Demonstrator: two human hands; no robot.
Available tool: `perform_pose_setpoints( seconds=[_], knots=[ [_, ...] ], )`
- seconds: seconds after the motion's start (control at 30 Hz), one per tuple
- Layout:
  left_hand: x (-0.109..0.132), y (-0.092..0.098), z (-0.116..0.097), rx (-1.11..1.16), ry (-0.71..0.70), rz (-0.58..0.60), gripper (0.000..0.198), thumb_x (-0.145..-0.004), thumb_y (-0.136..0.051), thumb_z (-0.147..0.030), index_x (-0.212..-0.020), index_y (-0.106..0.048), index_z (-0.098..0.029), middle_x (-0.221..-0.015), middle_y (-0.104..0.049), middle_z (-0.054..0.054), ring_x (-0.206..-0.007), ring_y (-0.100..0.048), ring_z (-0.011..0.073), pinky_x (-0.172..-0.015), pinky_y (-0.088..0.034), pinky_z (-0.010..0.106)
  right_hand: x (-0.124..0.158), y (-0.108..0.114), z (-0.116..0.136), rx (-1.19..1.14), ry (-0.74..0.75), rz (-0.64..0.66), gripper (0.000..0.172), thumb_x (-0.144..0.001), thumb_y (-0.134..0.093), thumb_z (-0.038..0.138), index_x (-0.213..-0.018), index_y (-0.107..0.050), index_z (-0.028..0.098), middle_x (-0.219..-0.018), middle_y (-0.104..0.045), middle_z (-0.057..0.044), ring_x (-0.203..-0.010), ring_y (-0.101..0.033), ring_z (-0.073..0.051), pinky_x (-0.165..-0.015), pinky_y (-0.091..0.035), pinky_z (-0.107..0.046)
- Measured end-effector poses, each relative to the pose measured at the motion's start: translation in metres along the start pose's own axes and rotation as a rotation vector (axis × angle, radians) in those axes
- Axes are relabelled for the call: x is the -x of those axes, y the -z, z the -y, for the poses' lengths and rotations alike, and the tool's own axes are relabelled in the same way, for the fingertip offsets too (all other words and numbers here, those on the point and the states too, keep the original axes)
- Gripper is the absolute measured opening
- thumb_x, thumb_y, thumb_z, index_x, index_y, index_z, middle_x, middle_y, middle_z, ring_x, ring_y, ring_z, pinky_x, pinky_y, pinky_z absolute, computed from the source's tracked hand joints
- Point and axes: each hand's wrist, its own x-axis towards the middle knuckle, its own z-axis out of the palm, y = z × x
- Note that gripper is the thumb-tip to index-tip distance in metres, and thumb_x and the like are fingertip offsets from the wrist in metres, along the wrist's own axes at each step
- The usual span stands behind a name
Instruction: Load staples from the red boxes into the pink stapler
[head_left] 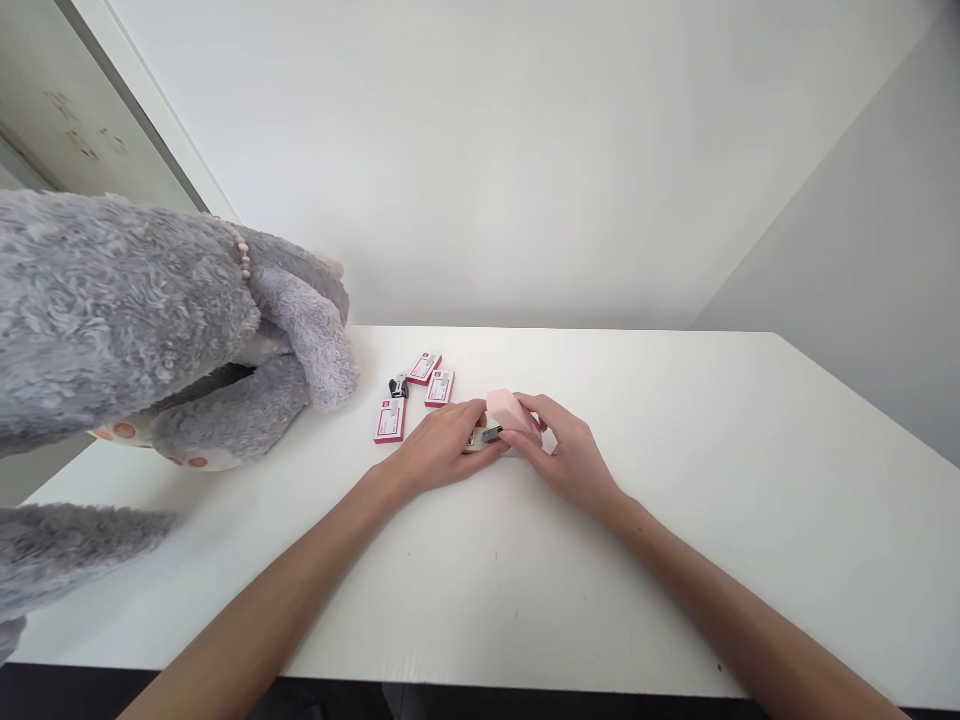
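Observation:
A pink stapler (511, 408) lies on the white table, its pink top tilted up from a pale base. My left hand (442, 442) is closed around the base at its left end, thumb along the near side. My right hand (568, 448) grips the raised pink top between thumb and fingers. Between the two hands a dark grey part (492, 434) of the stapler shows; my fingers hide much of the rest. Beyond my left hand lie a small red-and-white box (389, 420), a second one (439, 388) and a third (424, 368). Beside them is a black-and-silver staple remover (398, 386).
A large grey plush toy (150, 310) with a bead bracelet leans over the table's left side. The white table (712, 480) stretches to the right and ends at a wall (525, 180) behind. Its front edge runs below my forearms.

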Motion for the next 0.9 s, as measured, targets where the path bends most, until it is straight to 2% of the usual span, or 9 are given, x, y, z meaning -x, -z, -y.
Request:
perform_pose_setpoints(
  seconds=[0.17,0.33,0.53,0.67,0.9],
  knots=[
    [-0.0004,0.0009,0.0018,0.029,0.013,0.005,0.045,-0.094,-0.054,-0.066,-0.103,-0.057,-0.022,-0.088,-0.066,0.006,-0.073,-0.063,0.0222,-0.064,-0.043,0.032,0.0003,-0.0008,0.0003,0.025,-0.007,0.009,0.026,-0.100,-0.058,0.039,-0.124,-0.062,0.028,-0.111,-0.071,-0.006,-0.099,-0.063,-0.025,-0.086,-0.051,-0.041],
    [0.0001,0.0020,0.0016,0.054,0.033,-0.001,0.051,-0.090,-0.060,-0.066,-0.118,-0.055,-0.024,-0.101,-0.068,0.007,-0.081,-0.067,0.0248,-0.068,-0.048,0.034,0.0011,-0.0016,0.0001,0.049,-0.014,0.001,0.026,-0.100,-0.058,0.040,-0.123,-0.062,0.028,-0.111,-0.070,-0.007,-0.100,-0.064,-0.025,-0.085,-0.052,-0.041],
    [0.0011,-0.0006,0.0030,0.006,0.095,0.000,0.082,-0.084,-0.070,-0.065,-0.146,-0.036,-0.024,-0.107,-0.069,0.007,-0.087,-0.070,0.0267,-0.072,-0.048,0.034,0.0012,-0.0013,-0.0010,0.108,-0.016,-0.008,0.024,-0.099,-0.060,0.041,-0.119,-0.063,0.027,-0.109,-0.071,-0.007,-0.099,-0.064,-0.025,-0.082,-0.052,-0.040],
    [0.0009,-0.0029,0.0045,-0.022,0.118,-0.010,0.090,-0.081,-0.071,-0.068,-0.149,-0.033,-0.023,-0.104,-0.069,0.007,-0.088,-0.071,0.0275,-0.073,-0.048,0.035,0.0014,-0.0015,-0.0021,0.125,-0.021,-0.014,0.026,-0.099,-0.060,0.043,-0.119,-0.063,0.026,-0.109,-0.070,-0.007,-0.098,-0.064,-0.025,-0.082,-0.052,-0.040],
    [0.0000,-0.0041,0.0070,-0.042,0.112,-0.054,0.090,-0.080,-0.071,-0.069,-0.148,-0.033,-0.024,-0.099,-0.068,0.005,-0.086,-0.070,0.0276,-0.074,-0.048,0.035,0.0026,-0.0026,-0.0039,0.158,-0.048,-0.023,0.028,-0.099,-0.061,0.045,-0.121,-0.064,0.028,-0.110,-0.070,-0.007,-0.100,-0.063,-0.027,-0.086,-0.051,-0.042]
  ],
)
